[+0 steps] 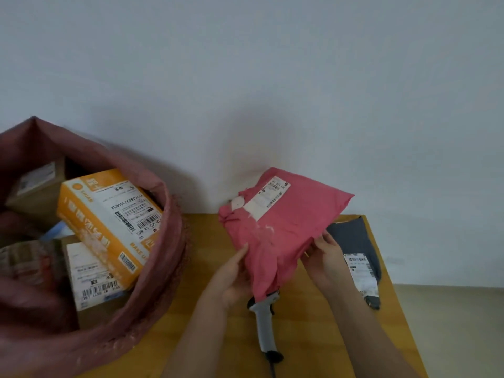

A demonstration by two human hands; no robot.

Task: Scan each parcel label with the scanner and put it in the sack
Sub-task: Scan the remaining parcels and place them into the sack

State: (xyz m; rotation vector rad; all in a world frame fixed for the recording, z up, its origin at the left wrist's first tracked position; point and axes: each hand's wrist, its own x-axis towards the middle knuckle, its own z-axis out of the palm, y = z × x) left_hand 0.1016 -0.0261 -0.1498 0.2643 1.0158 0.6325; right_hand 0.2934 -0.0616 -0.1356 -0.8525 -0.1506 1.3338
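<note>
The pink parcel (283, 227) is held up over the wooden table (207, 282), its label (266, 199) facing up. The left hand (231, 279) grips its lower left edge, fingers curled under; the right hand (323, 253) pinches the right edge. The scanner (264, 323) lies on the table below, its head hidden by the parcel. The red sack (152, 282) stands open to the left, holding at least 3 boxes. A grey parcel (354, 249) lies to the right. The soft, crumpled bag could sag and buckle the label, spoiling a scan.

scanner (264, 324) head hidden under pink parcel (283, 227), sack (152, 268) cut by left edge, grey parcel (354, 241) label print unreadable
</note>
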